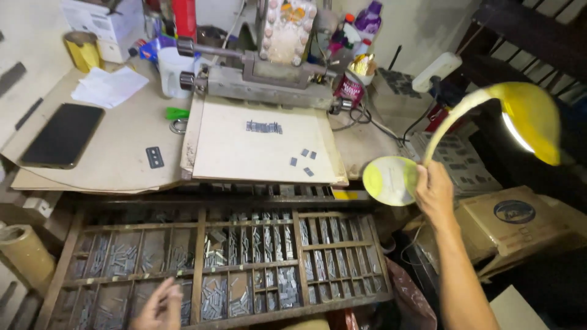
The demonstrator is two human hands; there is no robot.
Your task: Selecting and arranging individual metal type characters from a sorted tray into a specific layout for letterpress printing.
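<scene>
My right hand [435, 190] grips the round base of a yellow desk lamp [391, 179], whose curved neck rises to a lit yellow shade [531, 117] at the right. My left hand [160, 307] hovers at the bottom edge over the wooden type case [293, 211], fingers loosely curled above compartments of small grey metal type pieces; it holds nothing that I can see. Beyond the case lies a pale flat board [244, 153] with a short row of grey type [264, 127] and three loose pieces [304, 160] on it.
A grey metal press [269, 79] stands behind the board. On the left tabletop lie a black phone [63, 134], white papers [109, 87], a white cup [173, 72] and a gold roll [82, 50]. Cardboard boxes [513, 223] sit at the right, bottles at the back.
</scene>
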